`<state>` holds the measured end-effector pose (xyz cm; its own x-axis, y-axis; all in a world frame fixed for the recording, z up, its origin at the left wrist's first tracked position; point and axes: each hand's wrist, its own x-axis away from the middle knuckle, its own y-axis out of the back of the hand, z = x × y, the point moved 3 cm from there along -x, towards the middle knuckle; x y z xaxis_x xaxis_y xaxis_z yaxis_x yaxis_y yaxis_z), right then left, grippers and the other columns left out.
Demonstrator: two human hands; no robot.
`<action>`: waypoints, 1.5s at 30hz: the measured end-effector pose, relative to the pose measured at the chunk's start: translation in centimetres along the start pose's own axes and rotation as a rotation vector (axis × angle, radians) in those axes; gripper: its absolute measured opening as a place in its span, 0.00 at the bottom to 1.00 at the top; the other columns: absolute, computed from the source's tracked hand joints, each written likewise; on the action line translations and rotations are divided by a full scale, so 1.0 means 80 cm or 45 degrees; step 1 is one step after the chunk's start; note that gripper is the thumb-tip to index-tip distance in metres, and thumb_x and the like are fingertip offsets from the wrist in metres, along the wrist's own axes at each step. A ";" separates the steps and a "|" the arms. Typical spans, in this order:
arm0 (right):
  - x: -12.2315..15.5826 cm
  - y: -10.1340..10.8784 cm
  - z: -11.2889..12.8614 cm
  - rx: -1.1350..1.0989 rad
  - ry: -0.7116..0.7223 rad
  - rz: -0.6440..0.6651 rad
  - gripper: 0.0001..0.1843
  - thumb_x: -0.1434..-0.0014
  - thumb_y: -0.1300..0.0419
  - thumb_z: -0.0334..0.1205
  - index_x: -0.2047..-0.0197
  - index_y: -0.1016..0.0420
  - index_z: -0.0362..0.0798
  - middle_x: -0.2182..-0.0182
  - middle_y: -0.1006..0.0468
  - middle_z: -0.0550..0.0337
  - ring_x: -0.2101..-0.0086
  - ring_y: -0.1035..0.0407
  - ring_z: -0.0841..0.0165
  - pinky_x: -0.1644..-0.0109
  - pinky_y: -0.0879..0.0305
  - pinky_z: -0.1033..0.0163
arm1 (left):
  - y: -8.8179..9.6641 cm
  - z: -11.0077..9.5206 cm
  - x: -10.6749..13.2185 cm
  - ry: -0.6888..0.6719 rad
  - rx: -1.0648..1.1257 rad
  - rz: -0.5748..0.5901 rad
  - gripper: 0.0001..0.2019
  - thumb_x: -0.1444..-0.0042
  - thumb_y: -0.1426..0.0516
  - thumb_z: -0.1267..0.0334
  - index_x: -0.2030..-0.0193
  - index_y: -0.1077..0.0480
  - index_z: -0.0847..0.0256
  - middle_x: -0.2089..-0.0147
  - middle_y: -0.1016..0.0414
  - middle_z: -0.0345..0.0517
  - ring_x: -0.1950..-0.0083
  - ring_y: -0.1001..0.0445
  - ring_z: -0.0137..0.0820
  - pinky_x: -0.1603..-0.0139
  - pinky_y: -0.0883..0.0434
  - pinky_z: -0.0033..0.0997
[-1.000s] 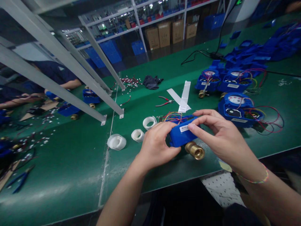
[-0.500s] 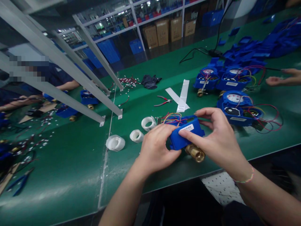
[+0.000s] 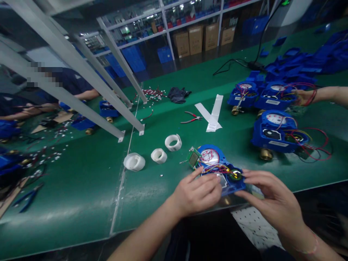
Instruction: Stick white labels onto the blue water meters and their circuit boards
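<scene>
A blue water-meter housing (image 3: 217,165) lies open side up at the front edge of the green bench (image 3: 81,181), its white dial, coloured wires and a small green circuit board (image 3: 194,158) showing. My left hand (image 3: 197,192) grips its near left side, fingers over the wires. My right hand (image 3: 268,195) holds its right end with the fingertips. A brass fitting peeks out beneath the housing.
Three white tape rolls (image 3: 159,155) lie left of the housing. Red-handled pliers (image 3: 191,117) and white label strips (image 3: 213,112) sit farther back. More blue meters (image 3: 274,132) stand at right, where another person's hand (image 3: 307,96) reaches. Slanted metal struts (image 3: 89,101) cross the left.
The housing was on its side with the barcode label toward me; both hands have turned it open face up and drawn it closer to the bench edge. Another person's hand has reached the far meters.
</scene>
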<state>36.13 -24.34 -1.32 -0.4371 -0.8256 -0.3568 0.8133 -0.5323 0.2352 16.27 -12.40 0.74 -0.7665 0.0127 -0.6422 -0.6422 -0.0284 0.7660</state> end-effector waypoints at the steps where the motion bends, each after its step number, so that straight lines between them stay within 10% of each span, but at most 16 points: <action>1: -0.008 -0.003 0.002 0.008 -0.001 -0.019 0.17 0.46 0.25 0.37 0.55 0.20 0.59 0.53 0.22 0.56 0.49 0.26 0.54 0.38 0.29 0.40 | -0.003 0.008 -0.002 0.013 -0.009 0.022 0.08 0.36 0.40 0.69 0.52 0.24 0.60 0.45 0.18 0.42 0.39 0.23 0.30 0.25 0.40 0.42; 5: -0.040 -0.017 0.012 -0.036 -0.051 -0.067 0.17 0.45 0.26 0.43 0.53 0.23 0.56 0.50 0.24 0.55 0.45 0.28 0.53 0.36 0.29 0.40 | 0.005 0.030 -0.006 0.121 0.023 0.224 0.19 0.35 0.44 0.69 0.38 0.30 0.56 0.34 0.26 0.46 0.27 0.36 0.35 0.21 0.52 0.54; 8: -0.040 -0.020 0.012 -0.074 -0.129 -0.080 0.20 0.45 0.27 0.45 0.51 0.25 0.55 0.48 0.25 0.55 0.43 0.29 0.52 0.32 0.33 0.39 | 0.022 0.034 0.007 0.271 0.252 0.019 0.22 0.39 0.44 0.68 0.37 0.33 0.52 0.37 0.24 0.47 0.31 0.31 0.38 0.25 0.42 0.55; 12: -0.026 -0.015 0.008 -0.055 -0.277 -0.059 0.27 0.47 0.26 0.47 0.46 0.28 0.56 0.42 0.27 0.55 0.43 0.29 0.51 0.31 0.37 0.38 | 0.017 0.067 0.039 1.387 0.691 -0.558 0.13 0.40 0.45 0.63 0.48 0.34 0.57 0.51 0.23 0.49 0.53 0.22 0.33 0.57 0.24 0.33; 14: -0.024 -0.013 0.010 -0.014 -0.311 -0.059 0.30 0.47 0.27 0.49 0.44 0.30 0.57 0.41 0.27 0.53 0.44 0.29 0.49 0.31 0.38 0.35 | -0.004 0.079 0.045 1.886 1.068 -0.510 0.12 0.40 0.44 0.59 0.50 0.34 0.59 0.52 0.24 0.49 0.61 0.24 0.30 0.70 0.30 0.26; 16: -0.026 -0.012 0.016 0.046 -0.296 -0.054 0.31 0.47 0.27 0.50 0.43 0.30 0.57 0.41 0.28 0.53 0.44 0.29 0.48 0.32 0.39 0.33 | -0.023 0.087 0.035 2.019 1.482 -0.331 0.13 0.40 0.42 0.56 0.52 0.32 0.60 0.51 0.23 0.50 0.66 0.24 0.28 0.76 0.36 0.22; 20: -0.032 -0.016 0.034 0.182 -0.182 -0.098 0.28 0.45 0.29 0.51 0.43 0.30 0.57 0.42 0.28 0.52 0.44 0.30 0.48 0.31 0.40 0.34 | -0.040 0.099 0.018 1.910 1.671 -0.309 0.11 0.39 0.41 0.55 0.59 0.29 0.61 0.58 0.22 0.45 0.68 0.26 0.25 0.76 0.39 0.20; 25: -0.036 -0.029 0.047 0.301 -0.126 -0.125 0.28 0.43 0.29 0.50 0.42 0.30 0.56 0.43 0.27 0.51 0.45 0.30 0.49 0.34 0.38 0.35 | -0.027 0.101 0.020 1.537 1.219 -0.544 0.10 0.36 0.41 0.56 0.58 0.26 0.61 0.60 0.22 0.44 0.63 0.25 0.27 0.65 0.29 0.25; 34: -0.061 -0.054 0.049 0.448 0.213 -0.003 0.28 0.43 0.30 0.36 0.40 0.28 0.51 0.46 0.25 0.49 0.48 0.26 0.54 0.42 0.26 0.45 | 0.046 0.064 0.027 0.213 -0.237 -0.471 0.12 0.36 0.39 0.68 0.47 0.24 0.56 0.55 0.16 0.37 0.64 0.20 0.23 0.69 0.32 0.27; 45: -0.056 -0.063 0.066 0.464 0.417 -0.064 0.25 0.46 0.30 0.30 0.44 0.25 0.50 0.49 0.23 0.50 0.50 0.24 0.55 0.47 0.24 0.46 | 0.043 0.054 0.024 0.132 -0.216 -0.490 0.09 0.38 0.37 0.67 0.51 0.22 0.57 0.55 0.16 0.37 0.62 0.19 0.24 0.71 0.33 0.28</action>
<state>31.98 -18.95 3.87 -0.2812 -0.7262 -0.6273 0.5813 -0.6490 0.4908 12.51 -8.18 2.27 -0.4605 -0.0456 -0.8865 -0.8641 -0.2054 0.4595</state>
